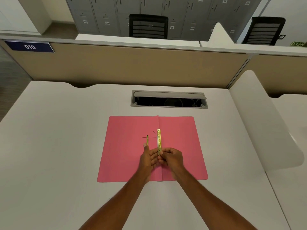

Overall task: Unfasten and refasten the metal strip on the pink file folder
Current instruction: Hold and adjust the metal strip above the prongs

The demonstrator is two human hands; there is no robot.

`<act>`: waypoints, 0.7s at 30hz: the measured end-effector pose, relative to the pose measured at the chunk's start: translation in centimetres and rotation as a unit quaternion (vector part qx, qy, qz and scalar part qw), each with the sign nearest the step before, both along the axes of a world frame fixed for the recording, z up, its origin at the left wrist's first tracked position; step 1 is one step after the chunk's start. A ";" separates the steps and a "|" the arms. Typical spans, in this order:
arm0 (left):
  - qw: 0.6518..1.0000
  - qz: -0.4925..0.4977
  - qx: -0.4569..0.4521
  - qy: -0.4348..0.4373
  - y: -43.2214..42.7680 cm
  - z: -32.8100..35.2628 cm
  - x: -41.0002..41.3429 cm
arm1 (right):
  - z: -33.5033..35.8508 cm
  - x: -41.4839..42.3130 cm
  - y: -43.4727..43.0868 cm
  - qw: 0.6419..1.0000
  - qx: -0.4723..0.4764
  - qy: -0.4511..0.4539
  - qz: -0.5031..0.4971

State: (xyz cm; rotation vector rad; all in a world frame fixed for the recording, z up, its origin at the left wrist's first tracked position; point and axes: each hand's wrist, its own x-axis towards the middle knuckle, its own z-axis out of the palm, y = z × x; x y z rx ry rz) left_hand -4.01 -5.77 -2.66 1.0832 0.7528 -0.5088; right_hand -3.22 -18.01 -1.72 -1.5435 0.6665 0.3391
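Observation:
The pink file folder [129, 153] lies open and flat on the white desk [58, 146]. Both hands meet over its centre fold. A gold metal strip [159, 141] stands upright along the fold, and my right hand [171, 157] pinches its lower end. My left hand [148, 157] holds a thinner gold prong piece [147, 140] that sticks up just left of the strip. Thin dark lines, like thread or wire, show near the tops of both metal pieces. The lower ends of both pieces are hidden by my fingers.
An open cable slot [169, 101] sits in the desk behind the folder. A tan partition [126, 65] closes the far edge, and a white divider [265, 122] stands at the right. Black chairs [148, 26] and grey lockers are beyond.

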 end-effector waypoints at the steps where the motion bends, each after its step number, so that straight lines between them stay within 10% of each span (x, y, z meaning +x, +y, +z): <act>1: 1.000 -0.002 0.007 0.000 0.1 0.0 0.0 | -0.1 0.0 0.1 1.000 0.001 0.001 -0.001; 8: 0.986 0.041 0.155 -0.041 0.8 0.4 1.7 | -0.3 0.2 0.5 1.000 0.013 0.007 -0.017; 21: 0.992 -0.077 0.065 -0.081 0.9 2.2 6.4 | -0.2 0.4 0.3 0.999 0.012 0.026 -0.026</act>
